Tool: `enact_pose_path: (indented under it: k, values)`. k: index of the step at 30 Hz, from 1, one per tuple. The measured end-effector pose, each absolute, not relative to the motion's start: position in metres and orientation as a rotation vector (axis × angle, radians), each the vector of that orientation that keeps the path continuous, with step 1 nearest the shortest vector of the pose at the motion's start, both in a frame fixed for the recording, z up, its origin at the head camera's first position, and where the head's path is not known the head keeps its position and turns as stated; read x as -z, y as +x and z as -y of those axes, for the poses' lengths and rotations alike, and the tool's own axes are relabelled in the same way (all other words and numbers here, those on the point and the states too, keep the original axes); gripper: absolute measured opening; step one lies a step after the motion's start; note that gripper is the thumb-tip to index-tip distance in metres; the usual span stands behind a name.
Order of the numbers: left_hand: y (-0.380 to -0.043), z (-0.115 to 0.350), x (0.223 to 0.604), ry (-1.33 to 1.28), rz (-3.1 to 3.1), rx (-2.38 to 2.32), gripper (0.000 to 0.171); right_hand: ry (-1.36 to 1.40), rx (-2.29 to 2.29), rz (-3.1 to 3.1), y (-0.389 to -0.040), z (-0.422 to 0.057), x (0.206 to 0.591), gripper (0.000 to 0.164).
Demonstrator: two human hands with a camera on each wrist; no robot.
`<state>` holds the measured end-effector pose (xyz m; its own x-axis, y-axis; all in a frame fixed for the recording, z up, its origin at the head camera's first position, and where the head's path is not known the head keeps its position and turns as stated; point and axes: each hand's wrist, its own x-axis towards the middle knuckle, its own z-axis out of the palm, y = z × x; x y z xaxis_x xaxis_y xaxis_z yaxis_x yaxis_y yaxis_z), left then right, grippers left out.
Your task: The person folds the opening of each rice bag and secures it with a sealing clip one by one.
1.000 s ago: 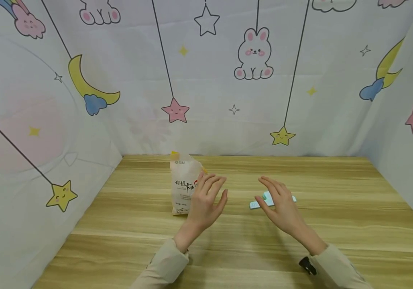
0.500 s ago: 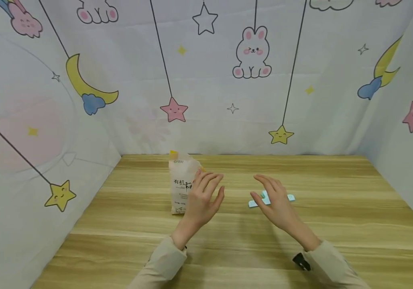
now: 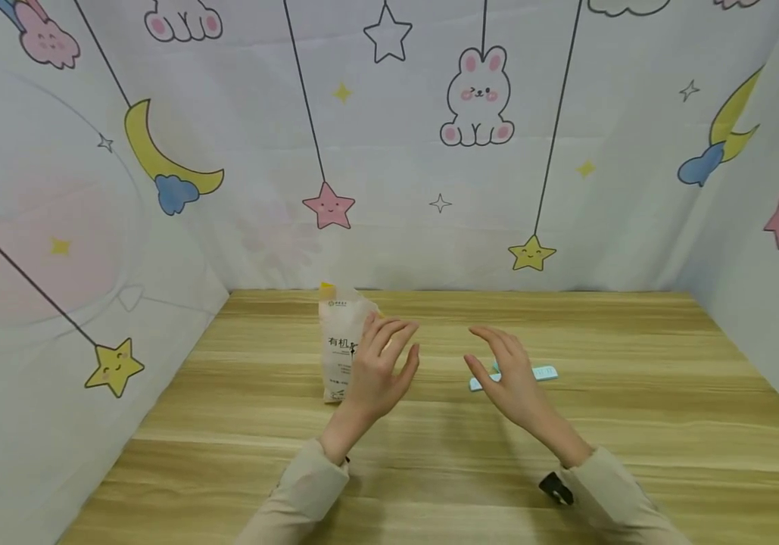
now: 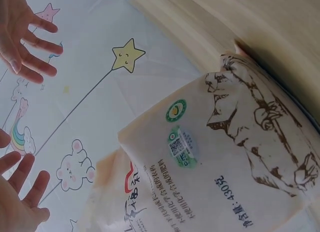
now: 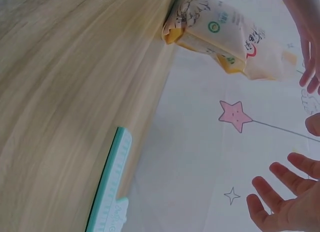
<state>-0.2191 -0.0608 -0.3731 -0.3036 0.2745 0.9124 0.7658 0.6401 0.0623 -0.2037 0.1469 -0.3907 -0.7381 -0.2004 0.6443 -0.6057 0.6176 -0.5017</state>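
Note:
A pale paper-like food bag (image 3: 338, 348) with dark lettering and a yellow-orange top corner stands upright on the table, left of centre. My left hand (image 3: 375, 371) hovers in front of its right part, fingers spread and loosely bent, holding nothing. In the left wrist view the bag (image 4: 215, 157) fills the lower right. A light-blue and teal bag clip (image 3: 544, 373), long and flat with a wider tab midway, lies on the table, partly hidden by my right hand (image 3: 515, 382). That hand is above it with relaxed fingers and holds nothing. The clip (image 5: 112, 192) shows fully apart from the hand in the right wrist view.
The wood-grain table (image 3: 225, 469) is bounded at the back and sides by a white curtain (image 3: 403, 250) printed with stars, moons and rabbits. A black buckle (image 3: 556, 489) hangs by the right sleeve cuff (image 3: 600, 484).
Both hands have drifted slightly; the right hand has moved left and up a little, showing more of the clip's right end. The left covers more of the bag. Bag and clip stay put.

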Motion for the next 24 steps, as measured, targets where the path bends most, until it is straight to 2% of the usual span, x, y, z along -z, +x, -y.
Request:
enact_pose_path:
  k: [12, 24]
  values:
    - [-0.220, 0.062, 0.367, -0.785, 1.873, 0.640, 0.020, 0.652, -1.092, 2.271, -0.209, -0.139, 0.388, 0.036]
    - [-0.223, 0.070, 0.363, -0.715, 1.870, 0.709, 0.025, 0.652, -1.200, 2.327, -0.211, -0.129, 0.388, 0.034]
